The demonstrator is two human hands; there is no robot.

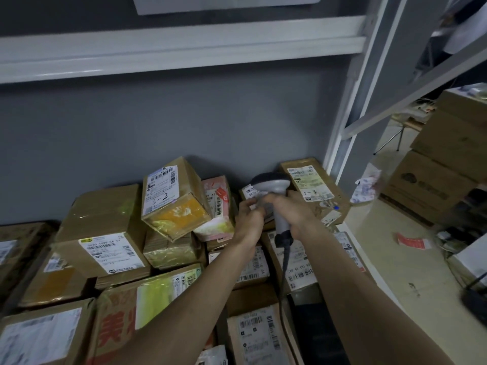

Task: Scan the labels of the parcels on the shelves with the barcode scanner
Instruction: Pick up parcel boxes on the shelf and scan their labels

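A grey barcode scanner point(271, 183) with a dark cable stands upright over a heap of cardboard parcels. My right hand point(292, 209) grips its handle. My left hand point(249, 219) reaches in beside it, fingers curled against the small parcel point(249, 192) with a white barcode label just under the scanner head; its hold is partly hidden. A tilted box marked "3-2" point(168, 196) lies to the left. A box marked "3-3" point(311, 185) sits to the right against the wall.
Several labelled parcels point(105, 248) cover the shelf from left to centre. A white shelf beam point(184, 46) runs overhead and a white upright point(350, 101) stands at right. Stacked cartons point(448, 159), scattered papers and a black router point(474, 301) lie on the floor to the right.
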